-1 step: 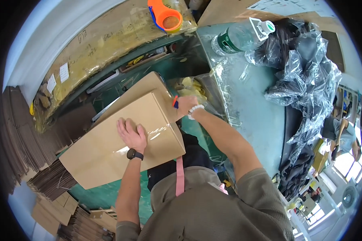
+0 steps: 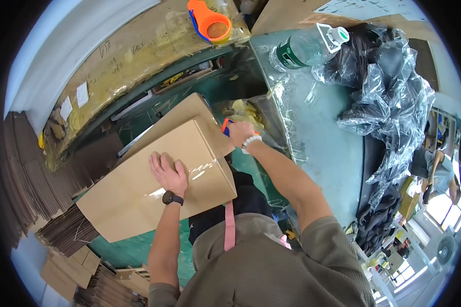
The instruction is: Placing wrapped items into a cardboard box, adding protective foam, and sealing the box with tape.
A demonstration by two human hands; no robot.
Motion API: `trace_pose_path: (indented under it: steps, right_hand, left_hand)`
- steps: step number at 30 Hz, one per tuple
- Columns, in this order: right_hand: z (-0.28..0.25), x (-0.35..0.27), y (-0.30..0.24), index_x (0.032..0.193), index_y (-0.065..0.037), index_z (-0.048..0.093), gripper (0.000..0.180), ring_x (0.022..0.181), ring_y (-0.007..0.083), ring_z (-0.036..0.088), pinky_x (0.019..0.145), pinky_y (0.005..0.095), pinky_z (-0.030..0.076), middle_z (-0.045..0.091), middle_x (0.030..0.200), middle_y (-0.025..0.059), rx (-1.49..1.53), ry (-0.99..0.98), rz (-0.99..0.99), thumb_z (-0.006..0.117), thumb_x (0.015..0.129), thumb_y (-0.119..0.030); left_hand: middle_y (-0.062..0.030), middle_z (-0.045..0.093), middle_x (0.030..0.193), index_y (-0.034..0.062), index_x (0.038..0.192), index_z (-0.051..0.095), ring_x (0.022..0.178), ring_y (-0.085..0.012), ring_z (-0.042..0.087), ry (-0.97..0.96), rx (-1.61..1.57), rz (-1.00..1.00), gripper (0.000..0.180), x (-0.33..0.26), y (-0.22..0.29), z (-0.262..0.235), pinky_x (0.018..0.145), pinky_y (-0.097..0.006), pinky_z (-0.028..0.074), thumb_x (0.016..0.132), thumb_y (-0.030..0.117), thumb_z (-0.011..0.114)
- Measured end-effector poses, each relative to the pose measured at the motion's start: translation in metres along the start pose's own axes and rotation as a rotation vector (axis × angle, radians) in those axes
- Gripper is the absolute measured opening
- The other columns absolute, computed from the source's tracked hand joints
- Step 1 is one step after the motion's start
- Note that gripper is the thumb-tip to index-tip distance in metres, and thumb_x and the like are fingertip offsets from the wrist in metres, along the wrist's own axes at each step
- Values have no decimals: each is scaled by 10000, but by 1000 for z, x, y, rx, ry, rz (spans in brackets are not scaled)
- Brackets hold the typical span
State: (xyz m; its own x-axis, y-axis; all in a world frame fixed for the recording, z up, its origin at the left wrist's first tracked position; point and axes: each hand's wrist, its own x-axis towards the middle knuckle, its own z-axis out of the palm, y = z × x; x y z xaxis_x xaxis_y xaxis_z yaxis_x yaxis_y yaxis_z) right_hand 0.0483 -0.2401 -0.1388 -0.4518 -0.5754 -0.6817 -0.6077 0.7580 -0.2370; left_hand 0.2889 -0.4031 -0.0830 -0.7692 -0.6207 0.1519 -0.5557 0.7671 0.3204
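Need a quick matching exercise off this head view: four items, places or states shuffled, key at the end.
Column 1
1. Left hand
2. Right hand
3. Clear bottle
4. Ring-shaped orange tool

Column 2
A. On the pale green table, beside a heap of clear plastic
B. Resting on the upper face of the cardboard box
C. On the tape-covered cardboard ledge at the top of the view
D. Closed around an orange-and-blue tool by the box's end

Pairs: 1-B; 2-D; 3-A; 4-C
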Motion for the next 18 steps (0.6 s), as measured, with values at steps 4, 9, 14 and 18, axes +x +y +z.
trace_pose_path:
  steps: [4, 9, 14, 18]
  right_hand:
    - [-39, -30, -25, 1287, -74, 592, 611, 832, 359, 700, 716, 476, 557, 693, 954, 164, 240, 290, 33, 753, 757, -332]
    - [-165, -1, -84, 1381, -142, 496, 616, 973, 297, 618, 891, 413, 473, 620, 977, 109, 249, 978, -407, 725, 817, -235]
    - [-212, 98, -114, 1286, -125, 561, 397, 1080, 314, 578, 973, 435, 426, 614, 1098, 116, -33, 943, -530, 556, 889, -128]
    - [-189, 29, -138, 1301, -75, 556, 468, 1249, 349, 509, 1105, 462, 357, 584, 1233, 199, 367, 1236, -687, 642, 867, -228]
  left_hand:
    - [-254, 362, 1487, -12, 1355, 455, 1394, -477, 299, -19, 23, -33, 534, -17, -8, -6, 1140, -590, 260, 915, 261, 588]
    - [-261, 350, 1494, -3, 1376, 437, 1404, -478, 289, -14, -1, -7, 545, -11, 1, 7, 1141, -595, 253, 926, 272, 574]
    - [-261, 333, 1501, -1, 1384, 417, 1400, -476, 296, -46, 21, 18, 551, -6, 6, 9, 1133, -597, 262, 931, 273, 570]
    - [-260, 334, 1495, -3, 1374, 420, 1388, -488, 301, -11, 46, 3, 534, -13, -18, -1, 1123, -605, 272, 939, 274, 560]
